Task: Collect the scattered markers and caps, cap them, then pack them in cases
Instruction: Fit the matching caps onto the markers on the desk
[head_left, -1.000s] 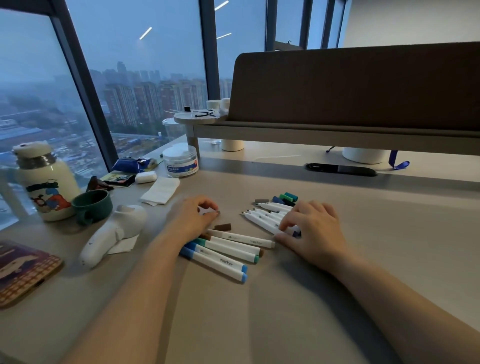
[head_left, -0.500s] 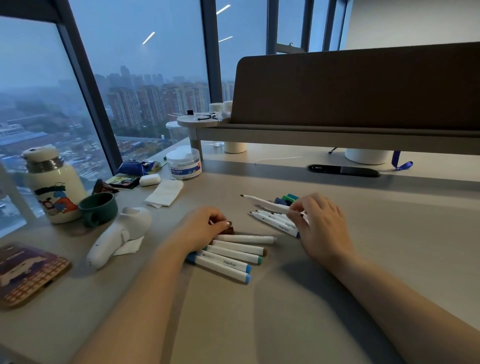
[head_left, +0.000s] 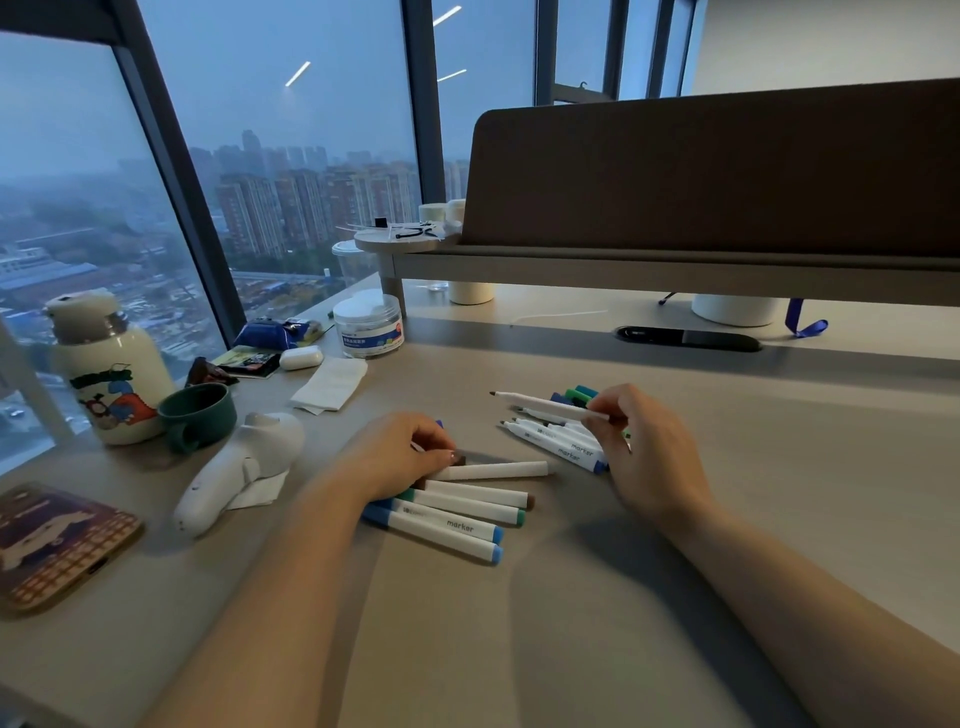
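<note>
My right hand pinches an uncapped white marker and holds it just above the desk, tip pointing left. Under it lies a pile of uncapped markers, with loose blue and green caps behind. My left hand rests curled on the desk, its fingertips on a small brown cap. In front of that hand lies a row of capped white markers with blue, green and brown ends. No case is in view.
At the left stand a white bottle, a green mug, a white handheld device and a patterned phone. A tissue and a clear tub lie behind. A raised shelf crosses the back.
My right hand picked one uncapped marker out of the pile and lifted it. My left hand slid right and closed on the brown cap.
</note>
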